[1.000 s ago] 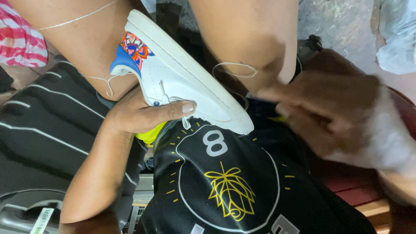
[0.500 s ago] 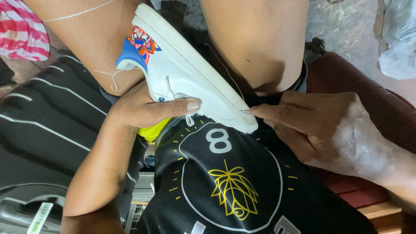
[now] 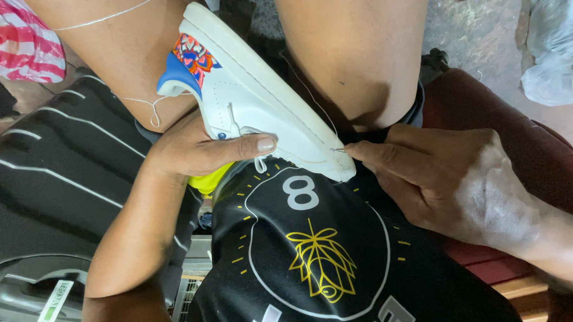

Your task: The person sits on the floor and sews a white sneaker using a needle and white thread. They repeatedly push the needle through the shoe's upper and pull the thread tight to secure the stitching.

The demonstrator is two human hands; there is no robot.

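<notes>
1. A black shirt (image 3: 333,270) with a white ring and a yellow leaf-like print filled the lower middle of the view, worn by the person looking down.
2. The person's two bare knees rose at the top, and a black seat with thin white stripes (image 3: 51,172) lay to the left of them.
3. A dark red cushion (image 3: 491,111) sat at the right, under the right forearm.
4. A white sneaker (image 3: 263,97) lay wedged between the knees, tilted, its sole edge facing up and its toe pointing down toward the shirt – the heel carried a blue patch with an orange pattern.
5. The right hand (image 3: 451,186) was closed in a pinch, its thumb and forefinger tips meeting at the toe end of the sneaker's sole edge, gripping what looked like a thin needle, though it was too small to be sure.
6. The left hand (image 3: 198,151) was clamped on the sneaker from below, its thumb pressed across the white side near the lace holes.
7. A fine pale thread (image 3: 314,101) ran from the pinch up across the right knee – another strand crossed the left knee.
8. A clear plastic bag (image 3: 557,56) lay on the ground at the upper right.
</notes>
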